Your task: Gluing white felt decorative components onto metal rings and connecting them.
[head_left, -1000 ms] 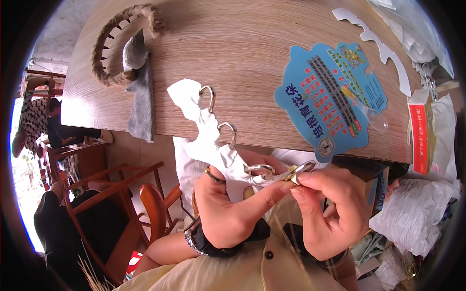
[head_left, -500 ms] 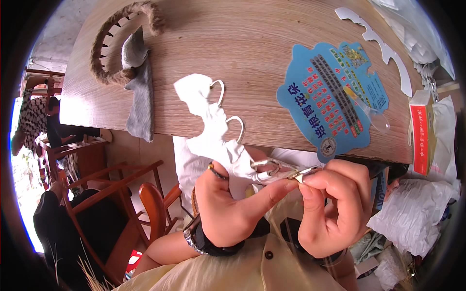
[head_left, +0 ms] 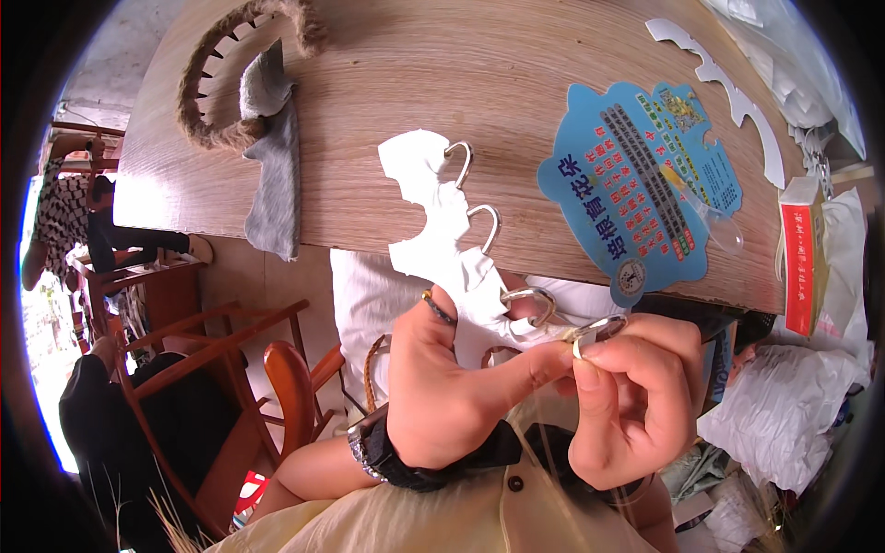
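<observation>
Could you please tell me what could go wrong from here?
The right hand holds a small pale end beside a metal ring in a narrow pinch, so it might slip. The grey cloth overhangs the edge of the table, so a bump could knock it off. The blue card also overhangs, with similar risk.

Wood-grain table (head_left: 442,83), reddish wooden chairs (head_left: 289,387) at left, pale floor (head_left: 247,284); bright light (head_left: 51,359) beyond
</observation>
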Available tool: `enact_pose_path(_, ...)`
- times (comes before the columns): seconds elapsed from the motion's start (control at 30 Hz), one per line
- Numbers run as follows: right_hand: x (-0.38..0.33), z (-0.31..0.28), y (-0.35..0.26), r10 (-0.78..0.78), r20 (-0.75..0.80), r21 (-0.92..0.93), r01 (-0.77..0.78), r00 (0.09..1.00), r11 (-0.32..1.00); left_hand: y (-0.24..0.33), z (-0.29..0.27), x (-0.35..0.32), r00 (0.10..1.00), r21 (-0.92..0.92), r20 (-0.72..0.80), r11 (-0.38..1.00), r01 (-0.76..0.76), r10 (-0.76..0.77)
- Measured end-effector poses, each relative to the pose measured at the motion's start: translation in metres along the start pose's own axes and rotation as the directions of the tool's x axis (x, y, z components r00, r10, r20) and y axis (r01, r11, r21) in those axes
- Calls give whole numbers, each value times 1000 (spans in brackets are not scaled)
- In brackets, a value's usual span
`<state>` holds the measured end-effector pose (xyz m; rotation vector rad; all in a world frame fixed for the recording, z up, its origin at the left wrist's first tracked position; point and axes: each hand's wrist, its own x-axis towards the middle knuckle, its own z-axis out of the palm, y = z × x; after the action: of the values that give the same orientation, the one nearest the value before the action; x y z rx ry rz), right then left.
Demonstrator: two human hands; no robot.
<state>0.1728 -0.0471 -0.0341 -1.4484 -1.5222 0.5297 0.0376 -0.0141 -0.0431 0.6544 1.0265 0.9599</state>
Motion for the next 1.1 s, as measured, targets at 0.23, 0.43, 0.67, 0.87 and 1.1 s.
enact_pose_path(0.23, 3, 0, 3, 10, 21, 22, -10, 1000, 1000, -3, -10, 7, 987, 55, 141, 995, -82, 74)
enact_pose_path(0.43, 2, -1, 1, 61, 16, 150, -63, 998, 987, 10, -7, 14, 986, -34, 161, 998, 45, -39)
enact_pose_path(0.67, -2, -3, 0, 160, 17, 222, -159, 987, 962, 12, -6, 13, 984, 49, 162, 997, 65, -72)
enact_pose_path(0.87, -4, -3, 2, 95, 6, 238, -94, 995, 967, 7, -2, 6, 995, -6, 100, 1000, 5, -5)
enact_pose_path(1.1, 3, -7, -1, -13, 14, 156, 10, 1000, 988, 11, -2, 3, 985, 3, 157, 997, -74, 73)
